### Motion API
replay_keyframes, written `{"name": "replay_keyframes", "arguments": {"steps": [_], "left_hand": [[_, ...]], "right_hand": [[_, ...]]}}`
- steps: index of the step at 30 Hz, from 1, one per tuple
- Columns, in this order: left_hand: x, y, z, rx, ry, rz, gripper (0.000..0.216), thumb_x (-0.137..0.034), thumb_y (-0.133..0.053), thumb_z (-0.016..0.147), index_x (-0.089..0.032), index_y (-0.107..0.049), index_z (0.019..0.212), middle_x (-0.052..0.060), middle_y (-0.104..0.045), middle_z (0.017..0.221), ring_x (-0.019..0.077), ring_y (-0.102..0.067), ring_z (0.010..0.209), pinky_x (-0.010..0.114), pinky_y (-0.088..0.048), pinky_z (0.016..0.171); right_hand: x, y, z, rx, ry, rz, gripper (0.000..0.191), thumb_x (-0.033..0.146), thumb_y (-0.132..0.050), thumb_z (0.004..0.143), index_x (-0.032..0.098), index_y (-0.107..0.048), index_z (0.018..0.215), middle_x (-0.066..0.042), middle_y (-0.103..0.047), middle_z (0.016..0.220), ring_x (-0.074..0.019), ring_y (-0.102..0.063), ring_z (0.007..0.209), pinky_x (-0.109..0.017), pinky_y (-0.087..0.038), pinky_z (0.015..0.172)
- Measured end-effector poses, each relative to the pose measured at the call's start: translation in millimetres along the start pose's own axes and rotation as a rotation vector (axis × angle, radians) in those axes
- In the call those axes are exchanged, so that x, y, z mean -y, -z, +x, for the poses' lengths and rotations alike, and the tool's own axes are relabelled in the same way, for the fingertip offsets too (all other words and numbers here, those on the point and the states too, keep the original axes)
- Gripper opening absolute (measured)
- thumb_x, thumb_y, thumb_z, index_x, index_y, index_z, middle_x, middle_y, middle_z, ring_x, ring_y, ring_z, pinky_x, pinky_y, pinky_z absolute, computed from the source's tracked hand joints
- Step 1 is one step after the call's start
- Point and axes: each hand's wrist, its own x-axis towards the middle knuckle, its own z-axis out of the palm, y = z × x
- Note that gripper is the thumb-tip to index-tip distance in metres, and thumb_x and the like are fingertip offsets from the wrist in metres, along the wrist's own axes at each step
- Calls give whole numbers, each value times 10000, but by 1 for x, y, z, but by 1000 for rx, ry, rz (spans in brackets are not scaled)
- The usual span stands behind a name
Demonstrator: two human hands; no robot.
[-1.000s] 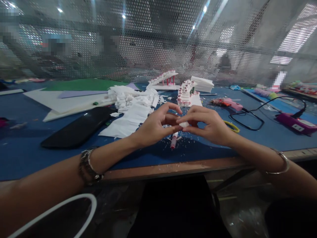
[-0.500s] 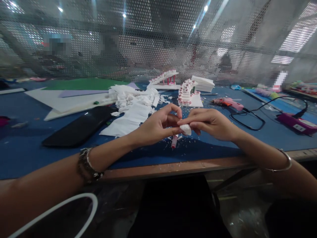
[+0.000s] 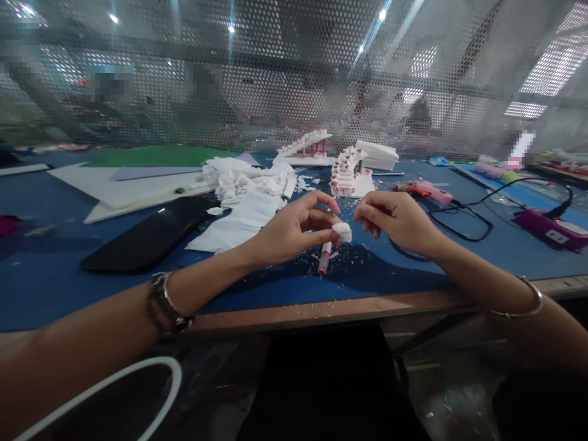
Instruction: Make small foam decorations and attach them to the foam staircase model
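My left hand [image 3: 289, 229] pinches a small white foam piece [image 3: 342, 230] between thumb and fingertips, just above the blue table [image 3: 55, 275]. A short way to its right, my right hand [image 3: 395, 219] hovers with fingers curled together, and I cannot make out anything in them. A pink marker [image 3: 324, 257] lies on the table under both hands, among small white shavings. Behind the hands stands a white curved foam staircase model with pink trim [image 3: 344, 174].
A heap of white foam scraps [image 3: 248, 184] and white sheets [image 3: 114, 187] lie to the left, beside a black case [image 3: 147, 236]. A pink glue gun [image 3: 425, 191] with a black cable and a purple power strip [image 3: 551, 229] sit to the right. Perforated mesh [image 3: 275, 79] closes the back.
The hands were joined on the white piece. My right hand has let go and moved right, and the piece stays in my left fingertips.
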Motion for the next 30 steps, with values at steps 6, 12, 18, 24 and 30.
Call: {"name": "replay_keyframes", "arguments": {"steps": [6, 12, 18, 24, 30], "left_hand": [[1, 1, 0, -5, -6, 1, 239, -142, -590, 765, -191, -428, 933, 0, -671, 769, 116, -662, 694, 212, -534, 638], [0, 0, 0, -5, -19, 35, 251, -139, -574, 767, -190, -434, 969, 12, -673, 792, 124, -663, 684, 222, -538, 620], [-1, -1, -1, -4, 10, -16, 262, -134, -590, 755, -184, -450, 971, 1, -657, 761, 111, -654, 659, 210, -539, 619], [-1, 0, 0, 2, 15, -24, 259, -131, -590, 752, -179, -458, 970, -5, -642, 750, 110, -649, 635, 212, -534, 594], [-1, 1, -1, 6, 26, -26, 273, -129, -595, 747, -179, -455, 976, -1, -635, 753, 107, -640, 605, 206, -535, 565]], "right_hand": [[1, -1, 0, 20, -18, 85, 149, 185, -444, 877, 104, -566, 851, -9, -638, 666, -49, -596, 531, -161, -471, 515], [-1, -2, 0, 59, -39, 71, 182, 131, -399, 878, 105, -573, 922, -30, -673, 732, -74, -649, 660, -184, -512, 605], [-4, -1, -3, 39, -117, 14, 168, 212, -442, 873, 98, -565, 859, -36, -650, 686, -80, -627, 526, -182, -485, 501], [-2, -1, -3, 5, -3, -150, 203, 227, -327, 932, 149, -472, 813, 54, -506, 534, -26, -485, 417, -152, -394, 455], [-2, -1, -4, 14, 15, -123, 277, 296, -270, 954, 174, -395, 739, 69, -448, 496, -24, -452, 388, -154, -375, 444]]}}
